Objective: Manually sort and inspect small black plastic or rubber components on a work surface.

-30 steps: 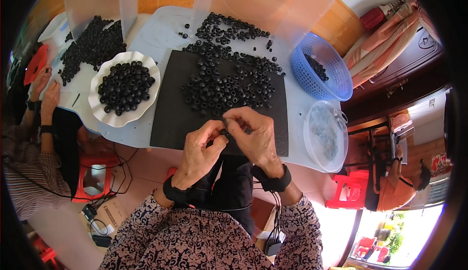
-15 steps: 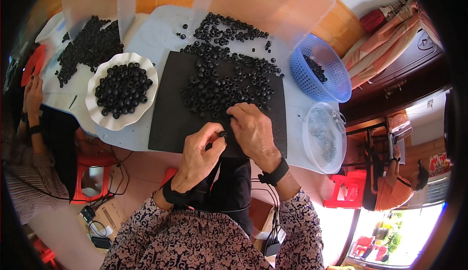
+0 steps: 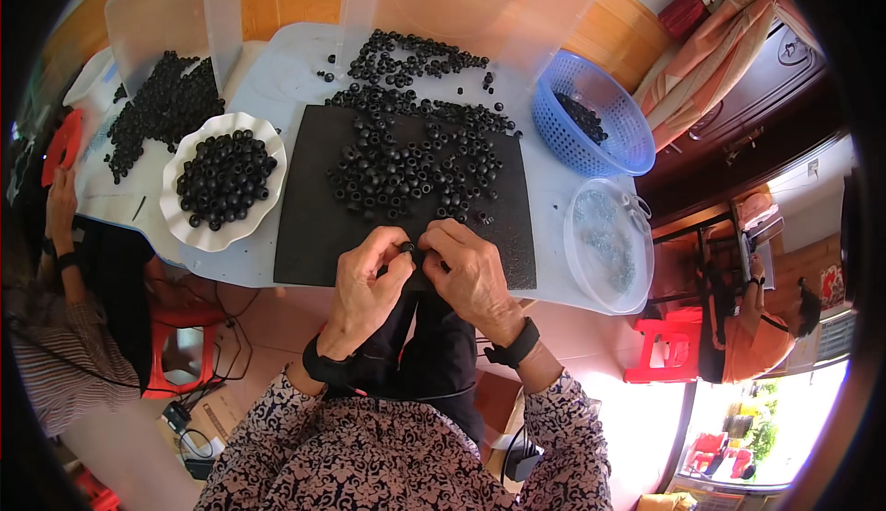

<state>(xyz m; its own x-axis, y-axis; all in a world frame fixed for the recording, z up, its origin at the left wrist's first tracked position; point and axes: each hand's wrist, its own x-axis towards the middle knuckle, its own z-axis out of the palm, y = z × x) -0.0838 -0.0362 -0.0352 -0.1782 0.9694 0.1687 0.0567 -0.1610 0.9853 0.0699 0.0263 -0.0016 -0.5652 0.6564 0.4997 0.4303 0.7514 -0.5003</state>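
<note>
My left hand [image 3: 363,276] pinches a black bead [image 3: 407,247] between thumb and fingertips, above the near edge of a black mat [image 3: 309,179]. Close beside it on the right, my right hand [image 3: 468,266] is closed, its fingertips drawn together almost against the bead; what they hold, if anything, is hidden. Just beyond both hands, many loose black beads [image 3: 392,174] with holes are heaped on the mat. To the left stands a white scalloped plate [image 3: 173,208] filled with similar black beads [image 3: 226,179].
A blue mesh basket [image 3: 637,142] with some beads and a round clear container [image 3: 570,257] of pale small pieces stand at the right. Clear plastic bins [image 3: 461,12] line the back. A co-worker's hand [image 3: 62,202] is at the far left, near a red object [image 3: 63,146].
My right hand has drawn back from the bead heap and come in close to the left hand. The bead stays in my left fingers. The whole view has shifted slightly.
</note>
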